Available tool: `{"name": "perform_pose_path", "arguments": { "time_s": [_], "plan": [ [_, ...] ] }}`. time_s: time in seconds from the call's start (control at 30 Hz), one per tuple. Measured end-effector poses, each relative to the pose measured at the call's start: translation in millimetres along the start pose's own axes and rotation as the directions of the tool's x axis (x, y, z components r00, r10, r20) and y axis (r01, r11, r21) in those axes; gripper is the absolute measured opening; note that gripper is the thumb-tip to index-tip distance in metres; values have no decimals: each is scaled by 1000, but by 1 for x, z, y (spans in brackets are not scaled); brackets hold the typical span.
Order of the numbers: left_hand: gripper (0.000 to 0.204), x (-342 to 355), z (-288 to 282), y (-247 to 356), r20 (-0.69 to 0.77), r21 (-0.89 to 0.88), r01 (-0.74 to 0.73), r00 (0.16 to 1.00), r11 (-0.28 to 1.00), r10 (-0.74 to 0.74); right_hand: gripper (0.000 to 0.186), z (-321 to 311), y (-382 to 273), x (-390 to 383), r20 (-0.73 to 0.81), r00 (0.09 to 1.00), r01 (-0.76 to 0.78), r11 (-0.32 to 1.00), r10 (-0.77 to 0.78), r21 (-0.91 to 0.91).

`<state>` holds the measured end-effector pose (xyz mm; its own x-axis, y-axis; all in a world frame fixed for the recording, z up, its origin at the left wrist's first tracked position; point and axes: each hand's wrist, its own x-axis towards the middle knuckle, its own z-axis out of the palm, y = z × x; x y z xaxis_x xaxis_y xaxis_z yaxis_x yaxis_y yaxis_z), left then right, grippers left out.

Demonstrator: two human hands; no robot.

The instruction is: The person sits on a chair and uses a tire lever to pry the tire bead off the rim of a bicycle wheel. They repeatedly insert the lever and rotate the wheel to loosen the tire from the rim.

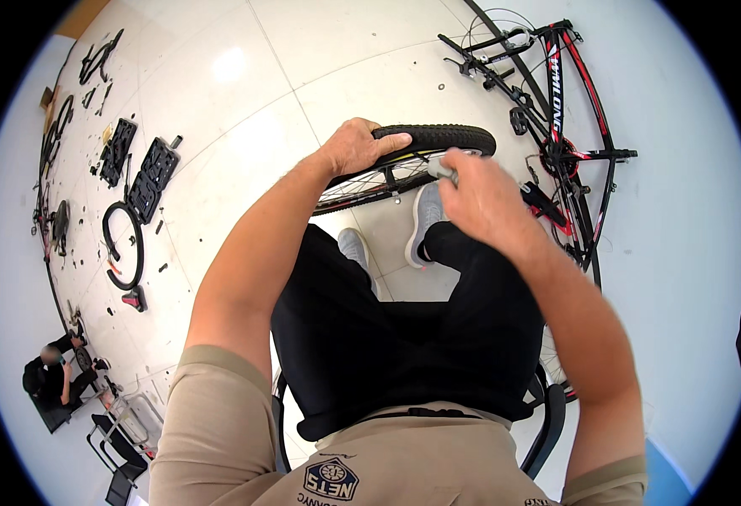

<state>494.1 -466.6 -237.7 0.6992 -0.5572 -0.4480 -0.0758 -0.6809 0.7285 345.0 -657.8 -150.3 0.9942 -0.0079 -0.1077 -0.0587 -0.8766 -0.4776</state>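
A bicycle wheel with a knobby black tire stands between my feet, tilted so that its spokes show. My left hand grips the tire on its upper left, the thumb lying along the tread and the fingers mostly hidden behind. Over the wheel's right side, my right hand is closed round a short grey tool. That tool points at the rim near the spokes. Its tip is too small and blurred to make out, so I cannot tell whether it touches the wheel.
A black and red bicycle frame lies on the right. Open black tool cases, a loose black curved tire and small parts lie on the tiled floor to the left. Another person sits at the far left beside a metal rack.
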Motion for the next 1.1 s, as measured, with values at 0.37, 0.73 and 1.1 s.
{"name": "perform_pose_path", "arguments": {
  "time_s": [0.37,0.73,1.1],
  "plan": [
    [77,-1,-3,0,-101,40,-6,995,999,10,47,139,22,-48,-346,920,-8,893,183,450],
    [81,-9,-9,-7,-207,233,41,978,971,9,48,162,36,-27,-38,940,-240,734,340,635],
    [58,-38,-8,12,-208,449,16,974,893,88,25,159,26,-25,408,875,-455,153,261,877]
  ]
}}
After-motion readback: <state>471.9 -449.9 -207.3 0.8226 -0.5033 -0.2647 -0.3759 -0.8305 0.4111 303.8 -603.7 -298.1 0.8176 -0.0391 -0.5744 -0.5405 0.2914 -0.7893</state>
